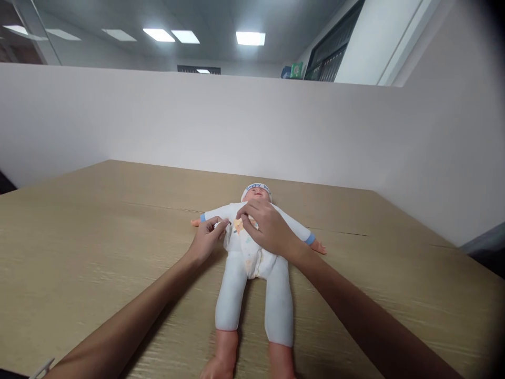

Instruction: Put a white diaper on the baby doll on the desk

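Observation:
A baby doll (pixel 233 292) lies on its back on the wooden table, its head away from me, its arms spread and its legs toward me. It has a white outfit with blue cuffs and a white headband with blue lettering. A white diaper (pixel 249 252) with orange and blue prints is around its hips, the front panel reaching up over the belly. My left hand (pixel 205 239) pinches the diaper's white side edge beside the waist. My right hand (pixel 268 226) lies over the doll's chest, fingers curled at the top of the front panel and partly hiding it.
The wooden table (pixel 98 252) spreads out around the doll, with thin seams across its surface. A white partition wall (pixel 197 126) rises behind it, and another wall (pixel 445 147) stands to the right. A thin light-coloured object (pixel 42 368) shows by my left forearm.

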{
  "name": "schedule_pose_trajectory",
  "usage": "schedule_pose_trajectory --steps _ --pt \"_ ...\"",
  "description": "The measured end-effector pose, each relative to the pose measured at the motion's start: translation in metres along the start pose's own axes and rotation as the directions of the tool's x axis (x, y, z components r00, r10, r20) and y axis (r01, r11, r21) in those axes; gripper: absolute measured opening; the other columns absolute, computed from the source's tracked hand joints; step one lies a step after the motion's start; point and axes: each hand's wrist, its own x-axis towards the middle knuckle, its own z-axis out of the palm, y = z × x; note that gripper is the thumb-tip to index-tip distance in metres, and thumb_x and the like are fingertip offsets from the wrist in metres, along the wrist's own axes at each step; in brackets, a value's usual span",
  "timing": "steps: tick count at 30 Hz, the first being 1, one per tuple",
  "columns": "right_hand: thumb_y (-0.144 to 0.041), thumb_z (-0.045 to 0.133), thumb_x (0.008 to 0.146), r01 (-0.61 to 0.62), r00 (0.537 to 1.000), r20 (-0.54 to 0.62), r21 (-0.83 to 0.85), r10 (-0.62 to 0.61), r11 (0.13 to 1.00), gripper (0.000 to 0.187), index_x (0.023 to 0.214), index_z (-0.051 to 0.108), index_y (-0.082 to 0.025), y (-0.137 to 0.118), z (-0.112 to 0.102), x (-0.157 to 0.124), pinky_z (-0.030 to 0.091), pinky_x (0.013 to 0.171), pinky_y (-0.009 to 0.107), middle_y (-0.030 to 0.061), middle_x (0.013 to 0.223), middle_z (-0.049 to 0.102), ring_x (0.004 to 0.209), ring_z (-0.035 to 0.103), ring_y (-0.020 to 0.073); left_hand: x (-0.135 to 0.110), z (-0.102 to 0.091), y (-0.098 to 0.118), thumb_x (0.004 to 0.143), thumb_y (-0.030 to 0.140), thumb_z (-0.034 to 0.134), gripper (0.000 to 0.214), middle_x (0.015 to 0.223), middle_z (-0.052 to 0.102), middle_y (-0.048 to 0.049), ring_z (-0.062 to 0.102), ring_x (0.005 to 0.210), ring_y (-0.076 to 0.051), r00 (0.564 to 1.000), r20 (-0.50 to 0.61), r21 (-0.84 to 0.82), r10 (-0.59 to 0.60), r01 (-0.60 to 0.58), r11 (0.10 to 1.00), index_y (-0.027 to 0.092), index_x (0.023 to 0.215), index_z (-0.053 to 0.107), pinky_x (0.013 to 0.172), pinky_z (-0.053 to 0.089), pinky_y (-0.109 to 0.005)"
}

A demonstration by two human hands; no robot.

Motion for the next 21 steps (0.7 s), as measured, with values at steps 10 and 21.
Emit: schedule_pose_trajectory --steps 10,21 --pt "-0.054 0.059 0.111 -0.254 0.967 0.067 0.142 0.247 0.957 0.043 0.080 0.057 -0.024 0.014 0.006 -0.008 0.038 0.070 0.032 -0.0045 0.077 0.063 0.074 0.055 0.0156 0.009 0.042 -0.005 0.098 0.080 0.059 0.063 0.069 0.040 0.0046 0.034 0.067 -0.015 0.994 0.016 -0.102 0.105 -0.102 0.990 0.024 0.072 0.046 0.067 0.032 -0.032" --pt "-0.030 0.061 0.100 -0.290 0.956 0.072 0.102 0.284 0.952 0.036 0.068 0.045 -0.024 0.018 0.014 -0.004 0.033 0.072 0.034 -0.0036 0.073 0.055 0.074 0.050 0.0166 0.003 0.027 -0.017 0.103 0.066 0.068 0.044 0.071 0.051 0.0057 0.042 0.068 -0.015 0.991 0.069 -0.172 0.115 -0.102 0.980 0.023 0.100 0.057 0.068 0.035 -0.029"
